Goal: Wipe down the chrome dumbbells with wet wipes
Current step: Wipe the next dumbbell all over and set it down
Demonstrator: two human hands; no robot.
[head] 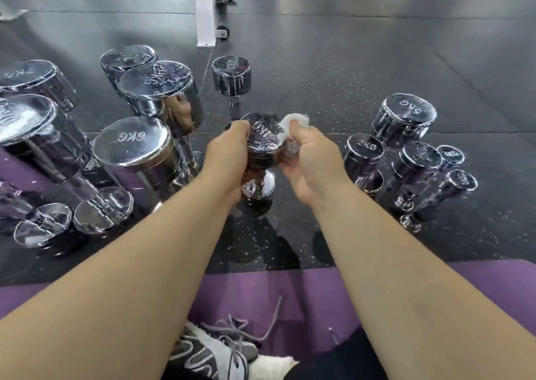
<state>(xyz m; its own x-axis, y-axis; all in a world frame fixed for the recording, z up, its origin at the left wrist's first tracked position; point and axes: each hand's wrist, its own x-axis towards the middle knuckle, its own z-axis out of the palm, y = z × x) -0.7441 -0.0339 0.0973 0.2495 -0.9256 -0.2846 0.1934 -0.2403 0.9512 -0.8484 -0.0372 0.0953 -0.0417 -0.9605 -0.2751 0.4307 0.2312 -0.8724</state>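
— Speckled gym floor [319, 89], chrome dumbbells [132, 144] standing either side. How far along?
— Midway, I'd judge: left hand [229, 150] grips the upright dumbbell [265, 139] in front, right hand [311, 159] pinches the wet wipe [293, 123] against its top (the rest look streaky; can't tell which are done).

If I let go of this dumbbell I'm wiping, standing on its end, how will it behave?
The dumbbell stands on one end, so a sideways nudge would probably tip it, and its round heads would likely roll. It looks like solid chrome, so probably heavy for its size; droplets on top suggest a slippery grip.
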